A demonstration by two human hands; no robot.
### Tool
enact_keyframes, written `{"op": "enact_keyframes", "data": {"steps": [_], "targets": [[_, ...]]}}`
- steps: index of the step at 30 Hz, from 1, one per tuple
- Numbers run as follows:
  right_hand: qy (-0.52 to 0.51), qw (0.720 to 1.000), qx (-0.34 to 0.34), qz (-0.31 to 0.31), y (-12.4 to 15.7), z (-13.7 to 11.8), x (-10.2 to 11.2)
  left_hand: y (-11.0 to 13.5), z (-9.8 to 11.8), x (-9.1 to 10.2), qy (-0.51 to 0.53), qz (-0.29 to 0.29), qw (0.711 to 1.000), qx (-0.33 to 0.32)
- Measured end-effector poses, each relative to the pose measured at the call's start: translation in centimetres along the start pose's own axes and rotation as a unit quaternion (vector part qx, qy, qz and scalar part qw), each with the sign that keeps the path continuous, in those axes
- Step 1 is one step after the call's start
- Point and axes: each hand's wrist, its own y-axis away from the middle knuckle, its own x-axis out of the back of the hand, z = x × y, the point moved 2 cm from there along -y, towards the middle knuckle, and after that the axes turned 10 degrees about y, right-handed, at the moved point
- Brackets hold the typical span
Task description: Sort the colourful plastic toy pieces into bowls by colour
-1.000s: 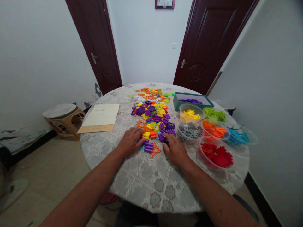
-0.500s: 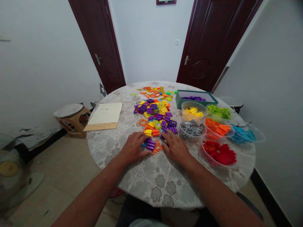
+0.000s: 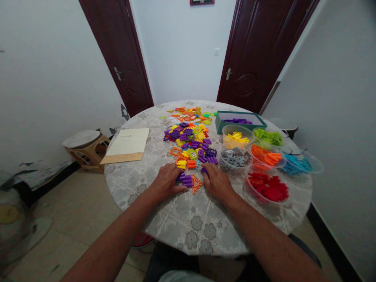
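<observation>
Both of my hands rest palm-down on a round table point(image 3: 176, 219) covered with a patterned cloth. My left hand point(image 3: 166, 182) lies flat with its fingers spread, touching a small cluster of purple tube pieces point(image 3: 185, 180). My right hand point(image 3: 216, 182) lies flat on the other side of that cluster, its fingertips at a purple piece. An orange triangular piece point(image 3: 196, 184) sits between the two hands. A long heap of mixed coloured plastic building pieces point(image 3: 190, 137) stretches away from my hands toward the far edge.
Clear bowls hold sorted pieces on the right: yellow point(image 3: 237, 138), green point(image 3: 268, 137), grey point(image 3: 235, 158), orange point(image 3: 266, 154), blue point(image 3: 298, 164), red point(image 3: 267, 190). A green box point(image 3: 239, 121) has purple pieces. A paper pad point(image 3: 127, 144) lies left. A stool point(image 3: 84, 147) stands beside two dark doors.
Both hands have drawn slightly toward me and closed in around the purple and orange pieces. The camera view has shifted a little.
</observation>
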Motion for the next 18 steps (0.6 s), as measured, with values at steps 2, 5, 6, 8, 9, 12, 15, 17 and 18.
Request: {"op": "enact_keyframes", "data": {"steps": [2, 5, 6, 8, 9, 12, 15, 17, 18], "targets": [[-0.067, 0.997, -0.017, 0.03, -0.1, 0.1, 0.0, -0.1, 0.0, -0.1, 0.005, -0.005, 1.0, -0.009], [-0.151, 0.986, -0.03, 0.06, -0.2, -0.1, 0.3, -0.1, 0.3, -0.2, -0.002, 0.001, 1.0, -0.002], [-0.167, 0.983, -0.031, 0.066, -0.3, -0.2, 0.4, -0.2, 0.4, -0.1, -0.009, 0.007, 1.0, 0.005], [-0.188, 0.979, -0.032, 0.072, -0.3, -0.4, 0.6, -0.2, 0.5, -0.1, -0.02, 0.018, 0.999, 0.017], [-0.194, 0.978, -0.034, 0.075, -0.3, -0.4, 0.7, -0.2, 0.5, -0.1, -0.022, 0.022, 0.999, 0.019], [-0.203, 0.975, -0.04, 0.085, -0.3, -0.5, 0.9, -0.3, 0.3, -0.1, -0.014, 0.029, 0.999, 0.014], [-0.205, 0.973, -0.042, 0.096, -0.2, -0.7, 1.3, -0.2, 0.1, 0.0, 0.009, 0.045, 0.999, 0.011], [-0.21, 0.971, -0.037, 0.106, -0.1, -0.8, 1.5, -0.1, 0.2, 0.1, 0.031, 0.057, 0.998, 0.011], [-0.215, 0.97, -0.035, 0.111, 0.0, -0.9, 1.7, -0.1, 0.4, 0.2, 0.044, 0.063, 0.997, 0.01]]}}
